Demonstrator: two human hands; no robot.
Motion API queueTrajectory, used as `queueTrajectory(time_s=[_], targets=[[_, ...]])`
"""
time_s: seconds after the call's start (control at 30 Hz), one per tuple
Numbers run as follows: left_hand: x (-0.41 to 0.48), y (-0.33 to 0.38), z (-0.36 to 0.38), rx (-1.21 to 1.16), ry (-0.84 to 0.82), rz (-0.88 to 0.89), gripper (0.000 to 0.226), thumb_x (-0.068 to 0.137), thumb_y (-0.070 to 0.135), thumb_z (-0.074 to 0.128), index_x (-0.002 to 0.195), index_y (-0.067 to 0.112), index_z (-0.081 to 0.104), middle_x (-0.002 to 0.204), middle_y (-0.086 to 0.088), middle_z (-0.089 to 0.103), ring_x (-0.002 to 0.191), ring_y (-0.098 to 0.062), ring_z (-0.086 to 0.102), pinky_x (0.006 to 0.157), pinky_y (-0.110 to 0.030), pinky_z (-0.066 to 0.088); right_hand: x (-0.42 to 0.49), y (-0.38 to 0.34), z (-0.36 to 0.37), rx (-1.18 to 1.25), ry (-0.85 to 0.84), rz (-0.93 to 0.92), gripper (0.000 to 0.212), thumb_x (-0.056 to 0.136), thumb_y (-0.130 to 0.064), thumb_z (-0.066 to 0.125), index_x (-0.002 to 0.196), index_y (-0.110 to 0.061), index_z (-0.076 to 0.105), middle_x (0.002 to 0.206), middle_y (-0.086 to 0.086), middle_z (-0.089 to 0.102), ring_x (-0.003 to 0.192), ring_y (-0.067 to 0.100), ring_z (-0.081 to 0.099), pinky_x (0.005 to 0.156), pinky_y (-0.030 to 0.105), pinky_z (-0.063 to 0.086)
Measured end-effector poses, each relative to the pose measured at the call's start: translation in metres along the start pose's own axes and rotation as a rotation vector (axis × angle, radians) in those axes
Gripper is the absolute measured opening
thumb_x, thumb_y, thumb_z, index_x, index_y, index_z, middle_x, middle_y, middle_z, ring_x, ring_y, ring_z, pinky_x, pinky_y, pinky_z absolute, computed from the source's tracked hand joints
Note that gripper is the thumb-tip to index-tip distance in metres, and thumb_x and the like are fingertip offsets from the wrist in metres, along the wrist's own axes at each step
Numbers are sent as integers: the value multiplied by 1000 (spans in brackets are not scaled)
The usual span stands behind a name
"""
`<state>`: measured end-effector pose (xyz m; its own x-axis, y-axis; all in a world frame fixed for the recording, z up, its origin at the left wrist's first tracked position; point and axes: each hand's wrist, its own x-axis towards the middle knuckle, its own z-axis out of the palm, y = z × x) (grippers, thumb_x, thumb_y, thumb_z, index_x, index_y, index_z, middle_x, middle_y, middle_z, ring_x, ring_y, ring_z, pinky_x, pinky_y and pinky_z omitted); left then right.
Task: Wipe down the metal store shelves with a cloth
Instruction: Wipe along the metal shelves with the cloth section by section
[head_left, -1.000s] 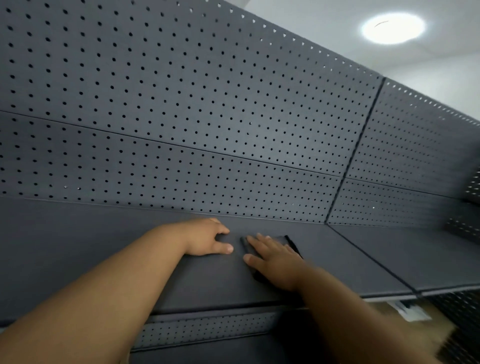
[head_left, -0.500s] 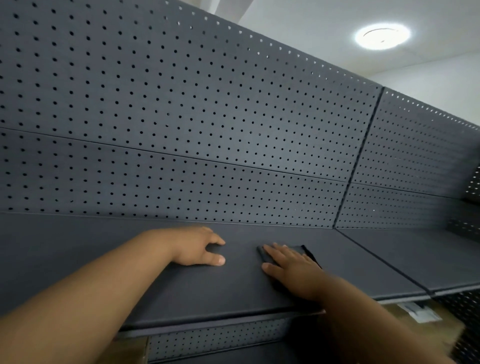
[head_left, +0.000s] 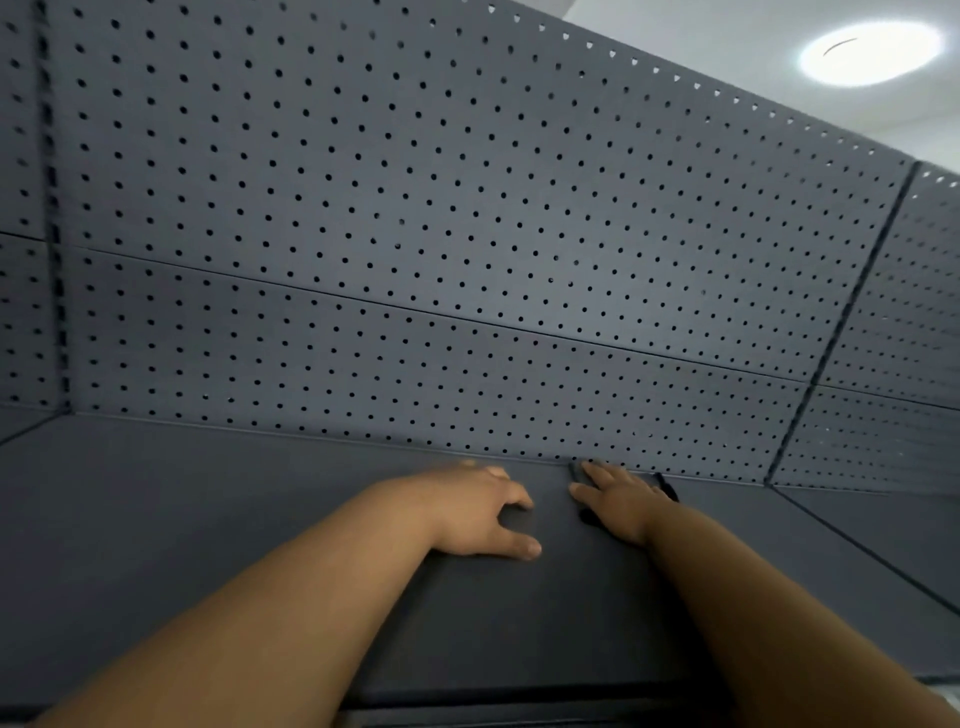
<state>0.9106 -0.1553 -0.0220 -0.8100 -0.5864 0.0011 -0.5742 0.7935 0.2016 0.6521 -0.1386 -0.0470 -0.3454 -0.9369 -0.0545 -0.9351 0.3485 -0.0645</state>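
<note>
A dark grey metal shelf (head_left: 218, 519) runs across the lower half of the view, backed by a perforated panel (head_left: 467, 234). My right hand (head_left: 621, 501) lies flat, fingers straight, pressing a dark cloth (head_left: 667, 486) onto the shelf close to the back panel. Only the cloth's dark edges show around the hand. My left hand (head_left: 483, 512) rests on the bare shelf just left of it, fingers loosely bent, thumb out, holding nothing.
A second shelf section (head_left: 883, 530) joins on the right at a seam, below a vertical divider (head_left: 831, 338) in the back panel. A slotted upright (head_left: 54, 208) stands at the far left. A round ceiling light (head_left: 872, 52) glows at top right.
My right hand has pushed the cloth away from me toward the back panel. My left hand has slid forward along the shelf with it. The view has shifted left.
</note>
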Motion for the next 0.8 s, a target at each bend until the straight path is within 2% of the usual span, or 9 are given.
queueTrajectory(time_s=[0.33,0.53,0.67,0.8], targets=[[0,-7,2,-38,1,14,66,84,72,52,142,42,43,148,11,40,134,-17,36,111,-38,33,-31,1,-1,2,-15,-45,70,95,-67,22,155,-35,8,164,-3,2,150,20,1,119,49,3],[2,-7,2,-37,-10,7,66,83,73,52,141,42,42,148,12,39,135,-17,35,113,-39,31,-86,7,0,-9,-28,-130,67,97,-64,23,155,-36,6,164,-6,-1,150,15,-2,120,46,3],[-1,-4,1,-39,-10,10,65,86,69,52,143,40,43,149,11,39,136,-17,34,111,-34,29,-127,11,2,0,-14,-181,66,97,-64,24,154,-39,7,163,-9,0,149,12,-2,120,43,3],[-3,-2,2,-34,-4,-14,66,87,69,51,144,39,41,151,11,37,140,-18,31,116,-40,27,-156,14,4,-29,-9,-208,64,97,-64,23,154,-41,5,163,-11,0,149,10,-3,120,43,2]])
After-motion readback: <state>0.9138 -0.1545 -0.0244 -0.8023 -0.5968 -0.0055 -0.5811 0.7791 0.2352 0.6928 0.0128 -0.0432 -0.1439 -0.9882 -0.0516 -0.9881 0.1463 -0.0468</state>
